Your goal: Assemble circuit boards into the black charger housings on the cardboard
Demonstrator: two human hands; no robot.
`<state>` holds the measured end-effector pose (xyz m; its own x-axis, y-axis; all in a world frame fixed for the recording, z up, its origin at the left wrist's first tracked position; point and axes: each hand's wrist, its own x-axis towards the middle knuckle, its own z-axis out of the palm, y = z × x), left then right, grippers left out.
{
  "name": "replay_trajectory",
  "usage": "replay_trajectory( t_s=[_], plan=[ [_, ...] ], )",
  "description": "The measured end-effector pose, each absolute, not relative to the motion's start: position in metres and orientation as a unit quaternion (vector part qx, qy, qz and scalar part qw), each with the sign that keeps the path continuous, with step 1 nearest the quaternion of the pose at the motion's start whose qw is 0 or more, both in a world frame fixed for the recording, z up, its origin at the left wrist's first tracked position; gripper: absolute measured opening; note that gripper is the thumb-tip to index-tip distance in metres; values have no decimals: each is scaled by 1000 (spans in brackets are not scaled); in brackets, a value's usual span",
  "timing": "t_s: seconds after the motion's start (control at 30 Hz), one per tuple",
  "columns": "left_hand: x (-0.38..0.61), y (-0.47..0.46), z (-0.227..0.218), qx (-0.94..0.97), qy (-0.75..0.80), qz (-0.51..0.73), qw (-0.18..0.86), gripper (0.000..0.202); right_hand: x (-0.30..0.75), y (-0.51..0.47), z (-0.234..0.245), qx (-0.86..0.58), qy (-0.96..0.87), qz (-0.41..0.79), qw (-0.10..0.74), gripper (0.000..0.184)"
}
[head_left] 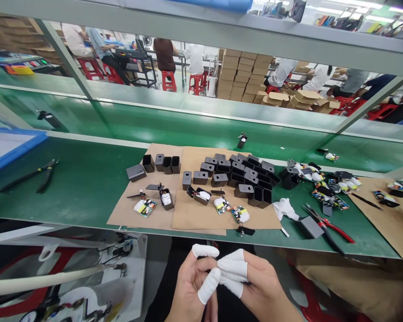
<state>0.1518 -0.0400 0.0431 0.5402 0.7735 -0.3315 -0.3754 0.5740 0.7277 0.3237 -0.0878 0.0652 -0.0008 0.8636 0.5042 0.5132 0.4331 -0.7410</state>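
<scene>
My left hand (193, 279) and my right hand (255, 286) meet low in the view, below the bench's front edge. White finger cots cover the thumb and forefinger of the left hand and several fingertips of the right. The left fingers pinch a cot on a right fingertip (233, 268). Neither hand holds a part. Up on the bench, brown paper sheets (191, 214) carry several dark charger housings (245, 176), some small circuit boards (221, 205) and white inserts (204, 195).
Red-handled pliers (332, 228) and a white cloth (285, 208) lie right of the sheets. Black pliers (36, 175) lie at the left on the green belt (83, 179). More boards and housings (325, 185) sit at the right. People sit on red stools behind.
</scene>
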Motion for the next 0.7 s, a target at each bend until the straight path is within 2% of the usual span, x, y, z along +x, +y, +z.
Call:
replay_trajectory(
  t_s=[0.17, 0.37, 0.53, 0.7],
  plan=[
    [150, -39, 41, 327, 336, 313, 826, 49, 321, -87, 64, -503, -676, 177, 508, 22],
    [147, -32, 27, 392, 334, 319, 796, 39, 338, -101, 69, -549, -630, 237, 496, 39],
    [142, -28, 23, 467, 282, 289, 787, 22, 347, -95, 83, -558, -630, 305, 445, 14],
    [136, -29, 29, 515, 298, 232, 769, 25, 346, -90, 95, -550, -663, 298, 412, 12]
  ],
)
